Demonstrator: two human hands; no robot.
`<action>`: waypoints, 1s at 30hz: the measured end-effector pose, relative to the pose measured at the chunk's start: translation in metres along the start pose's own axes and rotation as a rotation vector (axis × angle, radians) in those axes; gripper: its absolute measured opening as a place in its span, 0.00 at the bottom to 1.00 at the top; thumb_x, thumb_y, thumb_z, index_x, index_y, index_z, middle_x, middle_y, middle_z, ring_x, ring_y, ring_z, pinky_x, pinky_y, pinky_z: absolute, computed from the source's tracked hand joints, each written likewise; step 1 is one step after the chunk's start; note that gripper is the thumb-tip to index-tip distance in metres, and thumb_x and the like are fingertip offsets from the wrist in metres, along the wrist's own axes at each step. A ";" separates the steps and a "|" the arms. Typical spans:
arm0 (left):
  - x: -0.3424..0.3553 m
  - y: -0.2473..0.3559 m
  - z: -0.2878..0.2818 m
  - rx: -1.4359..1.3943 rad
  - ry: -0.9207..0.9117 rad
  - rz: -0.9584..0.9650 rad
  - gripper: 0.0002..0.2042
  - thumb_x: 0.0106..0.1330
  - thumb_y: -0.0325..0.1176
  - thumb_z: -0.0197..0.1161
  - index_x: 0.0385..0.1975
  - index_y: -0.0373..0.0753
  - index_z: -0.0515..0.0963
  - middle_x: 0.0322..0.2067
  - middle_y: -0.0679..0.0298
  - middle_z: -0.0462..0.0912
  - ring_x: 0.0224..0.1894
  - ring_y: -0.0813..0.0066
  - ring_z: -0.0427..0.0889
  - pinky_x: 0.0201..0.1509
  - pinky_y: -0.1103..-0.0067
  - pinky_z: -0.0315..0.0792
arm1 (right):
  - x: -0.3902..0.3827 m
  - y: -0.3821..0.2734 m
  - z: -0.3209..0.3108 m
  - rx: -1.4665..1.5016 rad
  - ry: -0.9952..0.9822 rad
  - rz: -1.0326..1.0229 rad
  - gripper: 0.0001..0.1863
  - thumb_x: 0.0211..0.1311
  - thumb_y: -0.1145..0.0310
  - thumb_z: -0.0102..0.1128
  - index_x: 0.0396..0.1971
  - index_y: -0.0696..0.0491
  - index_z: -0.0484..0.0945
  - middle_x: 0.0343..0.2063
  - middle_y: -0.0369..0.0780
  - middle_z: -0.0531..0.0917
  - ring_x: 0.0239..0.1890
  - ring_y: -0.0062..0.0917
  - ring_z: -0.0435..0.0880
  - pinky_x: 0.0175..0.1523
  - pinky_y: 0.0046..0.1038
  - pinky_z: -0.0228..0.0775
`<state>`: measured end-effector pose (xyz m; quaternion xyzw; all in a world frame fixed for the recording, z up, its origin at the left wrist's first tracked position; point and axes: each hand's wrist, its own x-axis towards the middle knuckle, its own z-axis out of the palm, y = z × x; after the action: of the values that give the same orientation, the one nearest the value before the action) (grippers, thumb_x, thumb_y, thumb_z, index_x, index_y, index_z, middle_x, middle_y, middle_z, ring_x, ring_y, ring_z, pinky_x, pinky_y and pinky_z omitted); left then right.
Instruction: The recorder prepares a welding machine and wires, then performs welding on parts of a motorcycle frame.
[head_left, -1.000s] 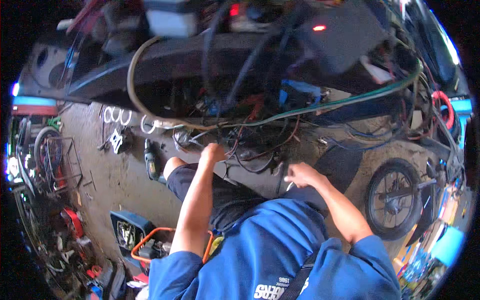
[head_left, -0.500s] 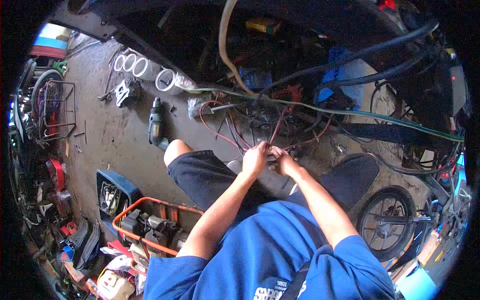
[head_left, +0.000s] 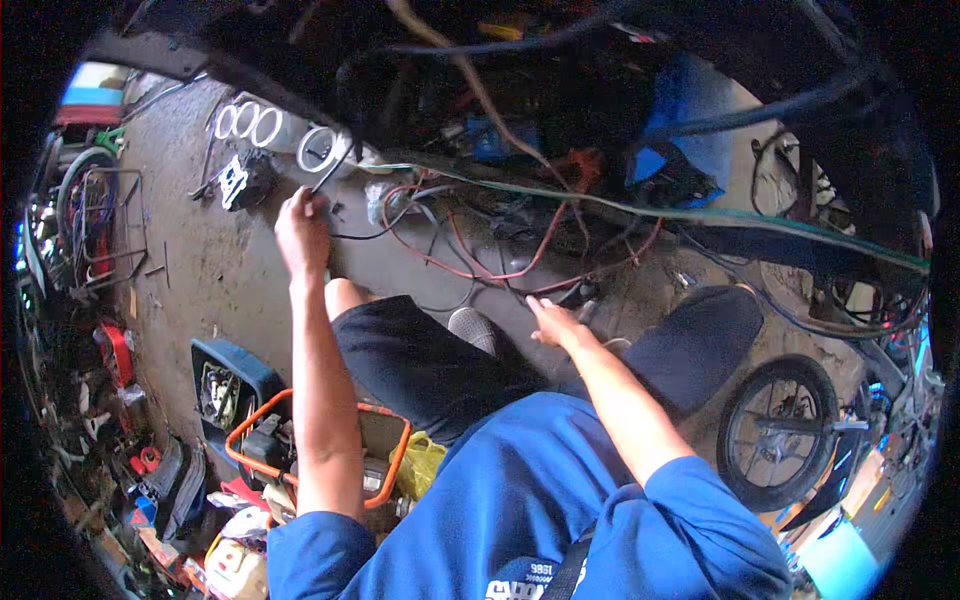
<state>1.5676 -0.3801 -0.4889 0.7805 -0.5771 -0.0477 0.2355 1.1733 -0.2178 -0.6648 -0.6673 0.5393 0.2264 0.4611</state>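
My left hand [head_left: 303,235] is reached out to the left, its fingers closed round a thin dark cable [head_left: 338,174] that sticks out up and to the right. The power drill seen there earlier is covered by this hand and forearm. In front of my lap is my right hand [head_left: 558,325], its index finger stretched out to the loose wires and the thumb apart from it. A red wire [head_left: 485,275] hangs in a wide loop just beyond its fingertips. Thin black wires [head_left: 432,245] lie among the red ones, trailing left.
A green cable [head_left: 600,207] crosses in front, below a dark machine frame. White ring-shaped parts [head_left: 318,150] stand at upper left. Beside my left leg are an orange-framed machine [head_left: 262,428] and a blue-grey bin [head_left: 262,373]. A spoked wheel [head_left: 735,440] lies at right.
My hands, together at the wires before, are now apart. The left one has swung far up and left with a dark cable; the right stays near the wires. The red loop hangs wider.
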 end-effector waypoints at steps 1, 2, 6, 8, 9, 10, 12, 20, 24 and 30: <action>0.001 -0.005 -0.001 -0.004 0.021 0.053 0.10 0.59 0.26 0.61 0.41 0.38 0.80 0.38 0.51 0.81 0.43 0.52 0.80 0.48 0.66 0.73 | 0.001 0.001 0.005 -0.042 -0.026 -0.006 0.39 0.53 0.62 0.68 0.63 0.51 0.60 0.62 0.48 0.66 0.58 0.48 0.73 0.61 0.42 0.69; -0.002 -0.008 0.003 0.027 -0.005 0.018 0.11 0.59 0.26 0.61 0.42 0.39 0.79 0.38 0.51 0.80 0.44 0.51 0.78 0.49 0.65 0.72 | 0.001 0.003 0.009 -0.090 -0.086 0.000 0.35 0.52 0.62 0.69 0.60 0.52 0.65 0.59 0.48 0.68 0.57 0.48 0.74 0.60 0.42 0.70; -0.043 0.006 0.045 -0.073 0.120 -0.099 0.13 0.55 0.23 0.61 0.40 0.30 0.69 0.34 0.47 0.74 0.41 0.51 0.75 0.50 0.64 0.69 | -0.014 0.027 0.011 -0.068 -0.094 0.038 0.19 0.55 0.64 0.64 0.47 0.53 0.76 0.54 0.50 0.71 0.53 0.48 0.76 0.54 0.43 0.73; -0.071 0.022 0.075 -0.149 0.214 -0.156 0.14 0.56 0.22 0.62 0.38 0.32 0.65 0.33 0.49 0.73 0.35 0.57 0.77 0.42 0.67 0.73 | -0.028 0.037 0.010 0.003 -0.043 0.035 0.15 0.57 0.65 0.61 0.44 0.53 0.79 0.52 0.50 0.73 0.52 0.48 0.77 0.53 0.43 0.73; -0.084 0.034 0.093 -0.572 0.210 -0.462 0.16 0.56 0.23 0.65 0.37 0.34 0.62 0.30 0.51 0.73 0.30 0.60 0.77 0.36 0.69 0.75 | -0.033 0.042 0.008 -0.002 -0.068 0.004 0.15 0.56 0.66 0.61 0.44 0.53 0.79 0.51 0.50 0.74 0.51 0.47 0.77 0.53 0.43 0.72; -0.098 0.047 0.108 -1.007 0.197 -0.773 0.19 0.56 0.24 0.67 0.37 0.36 0.60 0.27 0.53 0.73 0.24 0.63 0.78 0.30 0.71 0.76 | -0.037 0.044 0.007 -0.009 -0.104 -0.036 0.15 0.56 0.67 0.60 0.44 0.53 0.79 0.50 0.50 0.74 0.51 0.47 0.77 0.53 0.42 0.72; -0.126 0.071 0.127 -1.230 0.163 -0.964 0.22 0.57 0.26 0.69 0.38 0.39 0.57 0.22 0.56 0.72 0.17 0.68 0.75 0.22 0.75 0.76 | -0.044 0.047 0.003 0.002 -0.045 -0.044 0.14 0.56 0.68 0.60 0.43 0.53 0.79 0.48 0.50 0.75 0.50 0.46 0.78 0.52 0.42 0.72; -0.155 0.139 0.163 -1.022 0.163 -0.958 0.23 0.63 0.50 0.65 0.36 0.34 0.69 0.32 0.63 0.76 0.28 0.77 0.72 0.29 0.78 0.65 | -0.069 0.037 -0.019 0.151 0.046 -0.165 0.13 0.56 0.68 0.60 0.38 0.60 0.78 0.36 0.54 0.80 0.42 0.47 0.80 0.46 0.43 0.71; -0.169 0.183 0.197 -0.727 -0.439 -0.482 0.25 0.60 0.46 0.69 0.47 0.31 0.74 0.43 0.57 0.81 0.44 0.66 0.78 0.51 0.72 0.69 | -0.057 0.013 -0.056 0.273 0.306 -0.049 0.13 0.61 0.64 0.57 0.40 0.58 0.78 0.40 0.54 0.81 0.43 0.49 0.81 0.46 0.45 0.72; -0.145 0.207 0.179 -0.390 -0.593 -0.100 0.18 0.62 0.45 0.64 0.37 0.34 0.80 0.29 0.46 0.83 0.33 0.54 0.84 0.41 0.66 0.74 | -0.033 -0.012 -0.136 0.911 0.902 0.098 0.17 0.65 0.60 0.56 0.46 0.58 0.76 0.41 0.53 0.82 0.43 0.48 0.81 0.48 0.42 0.72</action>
<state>1.2761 -0.3480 -0.5888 0.7004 -0.5615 -0.3927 0.1998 1.1480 -0.3184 -0.5698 -0.4088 0.7523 -0.3073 0.4154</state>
